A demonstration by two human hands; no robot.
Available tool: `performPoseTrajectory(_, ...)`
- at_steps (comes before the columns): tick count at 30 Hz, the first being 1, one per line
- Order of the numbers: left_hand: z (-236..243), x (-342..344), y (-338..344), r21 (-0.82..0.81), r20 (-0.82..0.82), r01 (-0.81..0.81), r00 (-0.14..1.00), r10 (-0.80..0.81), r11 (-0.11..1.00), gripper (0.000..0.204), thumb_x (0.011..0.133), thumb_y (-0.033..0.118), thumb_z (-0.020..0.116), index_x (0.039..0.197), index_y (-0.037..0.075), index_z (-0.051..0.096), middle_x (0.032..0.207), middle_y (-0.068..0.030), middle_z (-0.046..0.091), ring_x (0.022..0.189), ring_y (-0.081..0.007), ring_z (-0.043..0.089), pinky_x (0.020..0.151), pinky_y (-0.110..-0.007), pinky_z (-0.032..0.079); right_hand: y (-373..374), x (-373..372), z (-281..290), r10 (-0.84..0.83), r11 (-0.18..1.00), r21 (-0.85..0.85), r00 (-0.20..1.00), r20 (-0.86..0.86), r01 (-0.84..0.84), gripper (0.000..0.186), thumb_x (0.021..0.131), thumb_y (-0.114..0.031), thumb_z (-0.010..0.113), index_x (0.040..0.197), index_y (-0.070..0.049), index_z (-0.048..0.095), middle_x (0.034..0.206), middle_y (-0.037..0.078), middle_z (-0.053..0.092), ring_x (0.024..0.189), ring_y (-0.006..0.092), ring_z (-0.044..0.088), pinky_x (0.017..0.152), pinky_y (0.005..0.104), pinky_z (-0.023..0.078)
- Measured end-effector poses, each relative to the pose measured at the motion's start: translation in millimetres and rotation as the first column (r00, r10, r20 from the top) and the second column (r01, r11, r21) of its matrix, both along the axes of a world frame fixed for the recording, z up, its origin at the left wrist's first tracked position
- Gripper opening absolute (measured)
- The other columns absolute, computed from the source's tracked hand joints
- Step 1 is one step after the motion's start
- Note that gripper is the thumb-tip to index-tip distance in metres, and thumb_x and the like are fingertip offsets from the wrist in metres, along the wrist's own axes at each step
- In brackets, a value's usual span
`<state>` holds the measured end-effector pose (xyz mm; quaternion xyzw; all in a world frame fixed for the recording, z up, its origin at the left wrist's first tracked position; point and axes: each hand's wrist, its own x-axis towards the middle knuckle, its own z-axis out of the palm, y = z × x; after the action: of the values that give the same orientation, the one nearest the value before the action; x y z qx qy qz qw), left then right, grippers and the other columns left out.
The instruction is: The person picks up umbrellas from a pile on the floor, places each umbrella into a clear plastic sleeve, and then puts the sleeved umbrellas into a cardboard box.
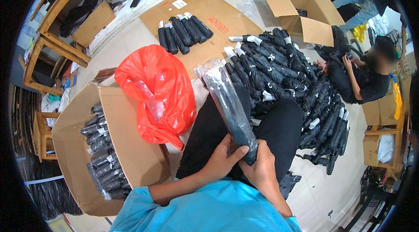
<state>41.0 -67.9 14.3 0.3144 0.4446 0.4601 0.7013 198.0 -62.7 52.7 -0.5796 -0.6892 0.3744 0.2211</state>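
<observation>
Transparent plastic sleeve (211,71) wraps the black folded umbrella (235,118) over your lap (281,125); your left hand (224,155) and right hand (262,165) pinch its near end. Pulling too hard there could tear the sleeve.

- Left hand (222,158): curled in a grip, thumb (242,149) stretched toward the right hand (262,165).
- Right hand: just beside it, also gripping.
- Left forearm (181,188): bare, slanting inward; right forearm (278,198) steeper.
- Both hands: over the lap's (205,142) near edge.
</observation>
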Motion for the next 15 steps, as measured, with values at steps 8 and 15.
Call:
performPoseTrajectory(8, 4.1, -44.1, 50.0, -0.046, 0.373, -0.351, 0.862, 0.342, 0.935, 0.048, 0.102, 0.023, 0.071, 0.140, 0.002, 0.048, 0.125, -0.0136, 0.064, 0.114, -0.0222, 0.067, 0.101, -0.041, 0.056, -1.5, -7.8, 13.3, 0.092, 0.988, -0.112, 0.985, -0.146, -0.109, 0.061, 0.072, -0.005, 0.086, 0.127, 0.002, 0.059, 0.113, 0.028, 0.070, 0.108, 0.0439, 0.072, 0.086, 0.0465, 0.058)
performPoseTrajectory(15, 23.7, -44.7, 58.7, -0.087, 0.286, -0.693, 0.671, 0.684, 0.716, 0.030, 0.098, 0.023, 0.074, 0.115, 0.004, 0.061, 0.089, -0.0090, 0.069, 0.079, -0.0212, 0.072, 0.072, -0.039, 0.062, 1.0, -22.6, -24.9, -0.339, 0.939, -0.330, 0.394, -0.854, 0.093, 0.080, 0.108, -0.060, 0.028, 0.147, 0.006, 0.054, 0.146, 0.028, 0.060, 0.140, 0.0350, 0.056, 0.123, 0.0500, 0.037)
